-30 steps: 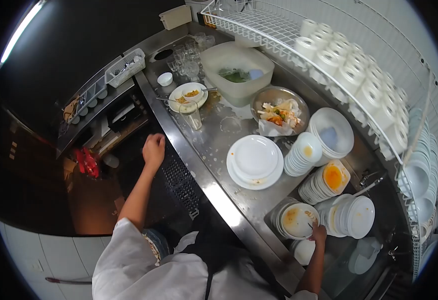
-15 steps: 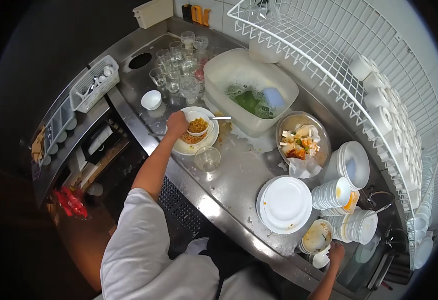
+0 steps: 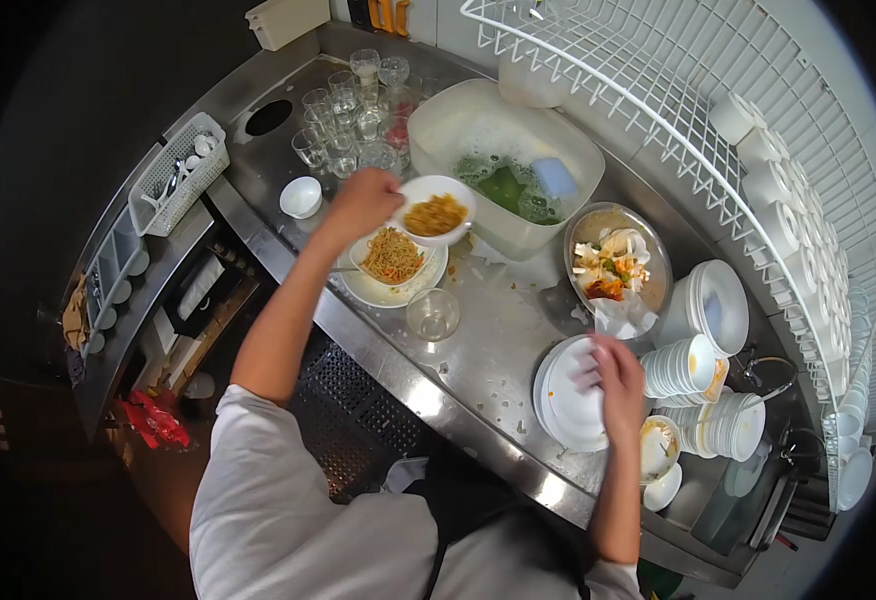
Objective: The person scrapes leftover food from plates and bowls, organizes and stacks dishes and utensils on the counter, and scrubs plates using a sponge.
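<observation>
My left hand [image 3: 366,207] is closed on the rim of a white bowl [image 3: 463,193] holding yellowish food. The bowl is tilted above a white plate [image 3: 398,297]. On that plate sits another bowl with noodle-like food [image 3: 395,255]; a utensil handle sticks out at its left. An empty clear glass [image 3: 433,315] stands just beside the plate. My right hand [image 3: 618,385] hovers over a stack of white plates [image 3: 566,400], its fingers loosely apart and partly blurred, with nothing seen in them. Past the stack is a metal bowl of food scraps [image 3: 613,265] with crumpled paper.
A plastic tub [image 3: 428,135] of soapy water stands at the back, with several glasses [image 3: 343,125] to its left. A small white bowl [image 3: 301,198] sits near them. Stacked bowls [image 3: 678,368] crowd the right. A wire rack [image 3: 648,130] overhangs the counter.
My left hand has lifted the bowl of yellowish food and brought it right, uncovering the noodle-like food. My right hand has left the stacked bowls at the lower right and moved up over the plates.
</observation>
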Tool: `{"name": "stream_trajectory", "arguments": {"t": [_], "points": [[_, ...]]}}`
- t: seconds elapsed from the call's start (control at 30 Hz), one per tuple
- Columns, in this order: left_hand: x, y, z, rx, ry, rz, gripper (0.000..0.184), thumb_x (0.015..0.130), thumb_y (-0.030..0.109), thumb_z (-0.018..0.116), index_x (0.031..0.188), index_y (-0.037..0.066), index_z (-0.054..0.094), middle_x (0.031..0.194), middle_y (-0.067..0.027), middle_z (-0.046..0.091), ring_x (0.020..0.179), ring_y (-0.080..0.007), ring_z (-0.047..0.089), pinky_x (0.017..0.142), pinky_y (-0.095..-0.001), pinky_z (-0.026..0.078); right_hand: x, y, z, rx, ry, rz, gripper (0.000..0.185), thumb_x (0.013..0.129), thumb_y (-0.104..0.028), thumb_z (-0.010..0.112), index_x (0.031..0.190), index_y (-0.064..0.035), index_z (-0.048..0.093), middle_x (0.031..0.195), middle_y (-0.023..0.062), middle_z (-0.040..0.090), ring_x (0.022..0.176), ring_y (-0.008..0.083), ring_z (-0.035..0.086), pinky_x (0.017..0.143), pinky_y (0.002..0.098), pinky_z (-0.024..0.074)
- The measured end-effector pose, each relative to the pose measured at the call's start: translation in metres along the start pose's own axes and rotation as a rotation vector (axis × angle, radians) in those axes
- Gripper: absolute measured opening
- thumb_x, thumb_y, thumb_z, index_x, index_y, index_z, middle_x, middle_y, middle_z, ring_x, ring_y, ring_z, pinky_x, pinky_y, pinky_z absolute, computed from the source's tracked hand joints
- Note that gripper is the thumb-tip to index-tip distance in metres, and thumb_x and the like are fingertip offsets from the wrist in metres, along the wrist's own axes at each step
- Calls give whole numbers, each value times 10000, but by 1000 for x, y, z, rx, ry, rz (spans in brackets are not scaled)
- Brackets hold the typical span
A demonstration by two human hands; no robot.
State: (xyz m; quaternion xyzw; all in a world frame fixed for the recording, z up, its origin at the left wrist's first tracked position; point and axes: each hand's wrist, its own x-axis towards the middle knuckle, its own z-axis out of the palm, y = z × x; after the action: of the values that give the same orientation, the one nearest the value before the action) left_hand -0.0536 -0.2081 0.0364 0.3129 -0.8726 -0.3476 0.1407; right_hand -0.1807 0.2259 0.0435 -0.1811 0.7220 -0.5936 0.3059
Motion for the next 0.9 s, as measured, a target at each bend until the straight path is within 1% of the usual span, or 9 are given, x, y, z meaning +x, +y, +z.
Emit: {"name": "stream_trajectory", "arguments": {"t": [0.07, 0.13, 0.23, 0.4, 0.47, 0.57, 0.67, 0.8, 0.9], "points": [[-12, 28, 24, -21, 8, 140, 195, 751, 154, 682, 813, -31, 692, 743, -226, 668, 696, -357, 670, 658, -425, 515, 30, -25, 64, 137, -102, -7, 450, 1028, -280, 546, 1377, -4, 478, 1099, 129, 684, 771, 190, 699, 643, 296, 572], [-27, 47, 50, -73, -18, 275, 195, 804, 144, 684, 853, -44, 700, 674, -154, 673, 616, -216, 664, 605, -364, 510, 59, -20, 92, 281, -159, 42, 477, 1023, -260, 525, 1417, -13, 416, 1119, 153, 681, 746, 216, 711, 622, 307, 585], [-55, 72, 53, -187, -163, 109, 271, 866, 265, 678, 834, -2, 716, 781, -207, 684, 733, -362, 676, 687, -444, 512, 87, 3, 106, 380, -217, 170, 455, 999, -183, 486, 1410, -12, 389, 1119, 184, 674, 740, 249, 724, 585, 316, 595], [-43, -75, 43, 396, 292, -20, 342, 884, 340, 687, 903, 0, 725, 891, -205, 717, 828, -377, 696, 760, -468, 546, 112, 80, 84, 75, -122, 389, 467, 916, -54, 445, 1377, 6, 404, 1090, 235, 669, 754, 287, 734, 567, 322, 608], [-33, -146, 50, 581, -31, -244, 400, 878, 384, 672, 1045, 21, 709, 1017, -221, 706, 937, -397, 683, 821, -477, 546, 113, 100, 82, 63, -102, 381, 474, 911, -46, 436, 1374, 42, 393, 1086, 249, 663, 764, 288, 736, 588, 333, 622], [-36, -175, 77, 468, -40, -270, 362, 835, 318, 699, 1014, 3, 695, 1014, -232, 700, 972, -417, 671, 871, -479, 536, 108, 107, 82, 196, -97, 377, 477, 889, -26, 432, 1352, 84, 403, 1089, 255, 660, 775, 297, 736, 612, 345, 634], [-31, -200, 99, 488, 80, -175, 316, 817, 164, 679, 1054, -44, 654, 966, -274, 698, 842, -387, 716, 736, -472, 589, 87, 108, 83, 323, -49, 337, 464, 861, -12, 442, 1309, 112, 441, 1096, 255, 659, 788, 309, 738, 621, 349, 637], [-21, -188, 81, -244, -51, -452, 267, 779, -13, 578, 1038, -68, 614, 936, -206, 696, 717, -298, 736, 514, -373, 611, 54, 80, 68, 374, 16, 288, 443, 831, -20, 475, 1253, 112, 503, 1023, 225, 677, 712, 280, 722, 562, 328, 610], [-30, -196, 77, -418, 77, -463, 382, 767, -3, 645, 1144, -30, 593, 950, -159, 684, 741, -261, 726, 554, -353, 616, 48, 85, 25, 392, 53, 436, 429, 813, -32, 502, 1220, 99, 538, 928, 186, 685, 612, 240, 678, 492, 297, 557]]}}
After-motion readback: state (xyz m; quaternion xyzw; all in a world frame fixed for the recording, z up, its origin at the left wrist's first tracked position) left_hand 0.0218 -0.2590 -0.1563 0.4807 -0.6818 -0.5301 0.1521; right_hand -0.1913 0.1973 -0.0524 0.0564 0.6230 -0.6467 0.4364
